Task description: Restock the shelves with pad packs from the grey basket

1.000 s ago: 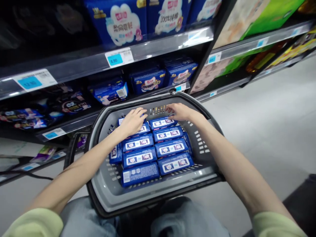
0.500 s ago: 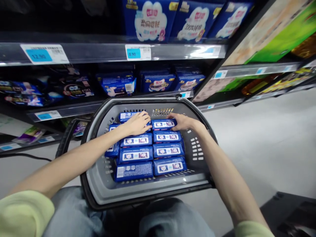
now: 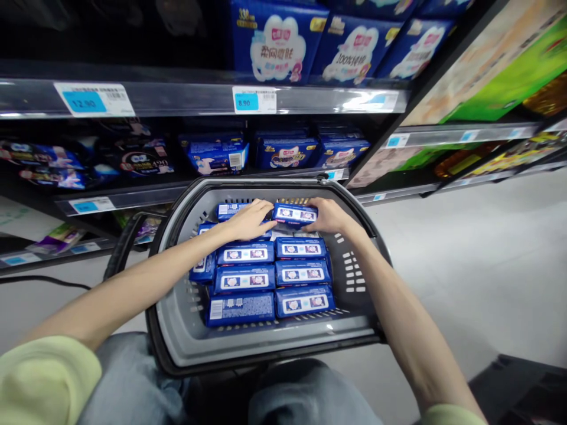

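In my right hand (image 3: 326, 215) is the right end of a blue pack of sanitary pads (image 3: 296, 214), fingers closed around it. My left hand (image 3: 252, 219) has its fingertips and thumb at the pack's left end, so it sits between both hands, raised above a gap in the right-hand row. Beneath it, pale surfaces show in that gap. Several more blue packs (image 3: 245, 278) stand on edge in two rows inside the grey shopping basket (image 3: 181, 339). One pack (image 3: 202, 262) lies turned along the basket's left side, partly behind my left forearm.
Ahead, store shelves (image 3: 186, 97) hold more blue packs (image 3: 287, 150) and carry price tags (image 3: 254, 100). The basket's black handle (image 3: 126, 248) juts out at the left. Grey floor (image 3: 465, 265) stretches to the right, with a dark object (image 3: 522, 383) at lower right.
The pack between my hands has been lifted out of the right-hand row, up and slightly away from me, uncovering a gap. My left hand has shifted onto its left end.
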Demonstrator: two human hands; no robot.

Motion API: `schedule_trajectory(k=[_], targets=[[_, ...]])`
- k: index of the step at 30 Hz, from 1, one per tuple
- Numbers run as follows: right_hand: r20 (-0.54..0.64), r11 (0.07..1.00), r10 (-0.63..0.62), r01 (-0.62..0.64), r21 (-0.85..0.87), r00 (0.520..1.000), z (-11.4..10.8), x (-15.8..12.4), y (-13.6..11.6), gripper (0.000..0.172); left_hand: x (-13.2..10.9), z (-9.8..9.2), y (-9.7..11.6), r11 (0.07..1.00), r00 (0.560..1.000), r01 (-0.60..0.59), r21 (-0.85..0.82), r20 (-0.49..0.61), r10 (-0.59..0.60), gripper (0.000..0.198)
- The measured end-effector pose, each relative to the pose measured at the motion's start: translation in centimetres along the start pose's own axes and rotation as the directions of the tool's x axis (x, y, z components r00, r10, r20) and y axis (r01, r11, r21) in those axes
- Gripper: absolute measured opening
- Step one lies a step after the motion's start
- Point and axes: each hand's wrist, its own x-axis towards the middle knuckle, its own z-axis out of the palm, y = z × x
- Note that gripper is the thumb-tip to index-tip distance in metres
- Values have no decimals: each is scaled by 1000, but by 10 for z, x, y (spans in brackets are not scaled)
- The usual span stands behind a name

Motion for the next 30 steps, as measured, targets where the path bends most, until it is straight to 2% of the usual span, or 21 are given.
schedule_trajectory(k=[4, 6, 9, 11, 14, 19, 25, 30], targets=[[-206, 946, 67, 4, 325, 976, -10, -5, 11, 69, 6, -3, 3, 962, 985, 97, -256, -111, -128, 71], [-272, 858, 95, 60, 510, 958, -10, -6, 12, 70, 9, -2, 3, 920, 971, 93, -381, -169, -168, 78], [-364, 732, 172, 129, 669, 915, -11, -5, 5, 58, 11, 0, 0, 805, 953, 86, -587, -186, -238, 85], [-424, 739, 219, 134, 660, 879, -12, -4, -1, 52, 12, 2, -2, 724, 947, 103, -682, -155, -281, 89], [-484, 827, 206, 114, 551, 850, -14, -6, -6, 51, 13, 5, -5, 675, 940, 123, -728, -132, -314, 91], [-462, 919, 66, 126, 373, 884, -14, -9, -4, 49, 13, 5, -5, 666, 933, 110, -738, -155, -326, 91], [-430, 930, 52, 113, 350, 902, -12, -9, -5, 49, 12, 2, 1, 702, 921, 168, -692, -143, -362, 90], [-376, 942, 28, 101, 321, 926, -12, -8, -9, 51, 13, 2, -3, 758, 888, 158, -633, -245, -390, 89]])
